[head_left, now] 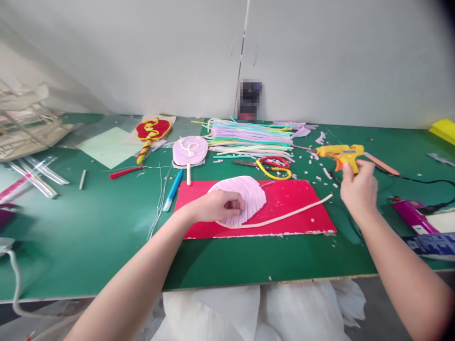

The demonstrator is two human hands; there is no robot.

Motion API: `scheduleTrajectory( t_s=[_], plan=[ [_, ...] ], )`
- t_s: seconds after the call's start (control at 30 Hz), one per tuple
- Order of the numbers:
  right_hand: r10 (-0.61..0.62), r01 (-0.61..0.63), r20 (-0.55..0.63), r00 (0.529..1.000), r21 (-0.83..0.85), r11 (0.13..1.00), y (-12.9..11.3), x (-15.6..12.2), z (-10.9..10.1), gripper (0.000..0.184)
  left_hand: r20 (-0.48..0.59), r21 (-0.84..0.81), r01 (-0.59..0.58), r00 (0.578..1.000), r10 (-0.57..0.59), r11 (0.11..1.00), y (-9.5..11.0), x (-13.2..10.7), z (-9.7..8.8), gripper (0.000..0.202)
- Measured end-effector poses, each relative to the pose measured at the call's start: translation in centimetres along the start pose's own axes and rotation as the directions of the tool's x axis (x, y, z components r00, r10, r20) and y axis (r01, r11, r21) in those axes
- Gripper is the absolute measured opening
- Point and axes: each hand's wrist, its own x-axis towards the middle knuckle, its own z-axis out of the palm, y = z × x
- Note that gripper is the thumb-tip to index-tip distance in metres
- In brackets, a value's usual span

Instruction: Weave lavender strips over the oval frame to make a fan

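We see a green surface [106,255], and on it a red sheet [291,196] lying near the middle of the surface's near edge. Towards the far edge lies a bundle of fuzzy sticks [249,135] in lilac, yellow and mint. The ribbed lilac disc [254,194] rests on the left part of the red sheet. Nearer the surface's far left corner we find a red and yellow fan [163,127], then a smaller lilac fan [199,148]. Our left hand [223,206] rests on the disc with fingers curled; we cannot tell whether they pinch anything. Our right hand [359,187], towards the right edge, grasps the handle of a yellow glue gun [336,151], its nozzle facing left. Scissors [273,169] lie just beyond the red sheet's far edge. A cream cord [284,219] follows the disc's near rim, then reaches past the sheet's right edge. A blue pen [174,189] lies beside its left edge.
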Motion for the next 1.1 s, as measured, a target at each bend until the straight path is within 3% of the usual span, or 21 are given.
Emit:
scheduleTrajectory(
  t_s=[0.2, 0.37, 0.5, 0.73, 0.93, 1.0, 1.1],
  plan=[
    [-0.105, 0.11, -0.045, 0.993, 0.11, 0.988, -4.4, -4.0, -2.6, 0.063, -0.056, 0.024, -0.036, 0.998, 0.037, 0.999, 0.2, 0.0, 0.0, 0.018],
    [-0.261, 0.265, -0.05, 0.964, 0.221, 0.938, -6.5, -10.1, -3.5, 0.054, -0.211, 0.087, -0.138, 0.965, 0.154, 0.987, 0.2, 0.1, 0.0, 0.011],
    [-0.385, 0.392, -0.081, 0.92, 0.255, 0.884, -6.7, -13.6, -3.4, 0.047, -0.27, 0.111, -0.125, 0.951, 0.151, 0.986, 0.0, 0.2, 0.1, 0.009],
    [-0.512, 0.517, -0.091, 0.854, 0.25, 0.818, -7.1, -16.4, -3.1, 0.034, -0.274, 0.13, -0.145, 0.946, 0.176, 0.981, -0.2, 0.1, 0.0, 0.009],
    [-0.48, 0.491, -0.106, 0.871, 0.248, 0.835, -6.9, -16.6, -2.7, 0.033, -0.346, 0.169, -0.091, 0.927, 0.145, 0.982, 0.3, 0.0, -0.2, 0.012],
    [-0.455, 0.465, -0.101, 0.885, 0.256, 0.848, -6.9, -16.5, -2.7, 0.034, -0.31, 0.157, -0.121, 0.936, 0.165, 0.98, 0.8, -0.4, -0.4, 0.016],
    [-0.409, 0.419, -0.096, 0.908, 0.269, 0.867, -7.0, -16.4, -2.6, 0.034, -0.114, 0.133, -0.153, 0.979, 0.168, 0.979, 1.8, -1.6, -1.0, 0.039]
  ],
)
